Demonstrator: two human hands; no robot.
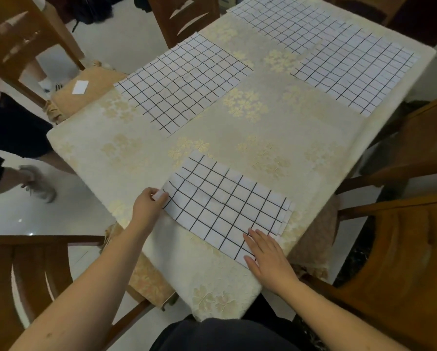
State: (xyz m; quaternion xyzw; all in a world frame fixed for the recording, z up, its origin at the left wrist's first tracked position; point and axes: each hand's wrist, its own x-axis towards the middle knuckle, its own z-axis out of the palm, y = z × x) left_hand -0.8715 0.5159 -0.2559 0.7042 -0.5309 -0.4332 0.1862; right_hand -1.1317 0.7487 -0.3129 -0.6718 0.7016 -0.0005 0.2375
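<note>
A left hand (149, 203) and a right hand (268, 259) hold a folded checked cloth (225, 206) on a bench (126, 158).
The folded checked cloth lies at lower centre of the frame, near the bench's front edge. The left hand's grip is closed on its left corner, fingers curled and pinching. The right hand's grip is open, with straight fingers pressing flat on the lower right corner. A spread checked cloth (182, 84) lies at upper centre, well apart; a second spread cloth (354, 72) lies at upper right.
</note>
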